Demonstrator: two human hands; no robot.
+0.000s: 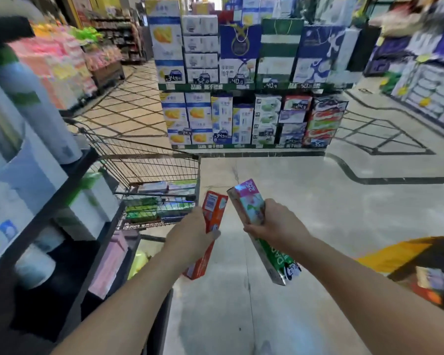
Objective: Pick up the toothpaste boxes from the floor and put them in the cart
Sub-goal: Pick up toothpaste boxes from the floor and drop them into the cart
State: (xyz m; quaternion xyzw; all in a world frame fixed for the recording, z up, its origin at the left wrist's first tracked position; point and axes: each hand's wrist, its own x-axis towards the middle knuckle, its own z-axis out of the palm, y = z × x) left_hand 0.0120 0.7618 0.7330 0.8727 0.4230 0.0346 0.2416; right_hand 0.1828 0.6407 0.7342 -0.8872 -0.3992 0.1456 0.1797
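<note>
Gripping toothpaste boxes, both hands: left hand (190,235) orange box (210,226), right hand (276,226) green box (264,242) | grey shop floor (318,201) | cart (149,172) left

The left hand (190,234) grips an orange toothpaste box (210,226), and the right hand (277,226) grips a green and pink toothpaste box (251,208). Both boxes are held above the pale floor (318,226), just right of the wire cart (149,165), which has boxes inside. A dark shelf (62,201) stands on the left, and stacked cartons (241,73) fill the far display.
</note>
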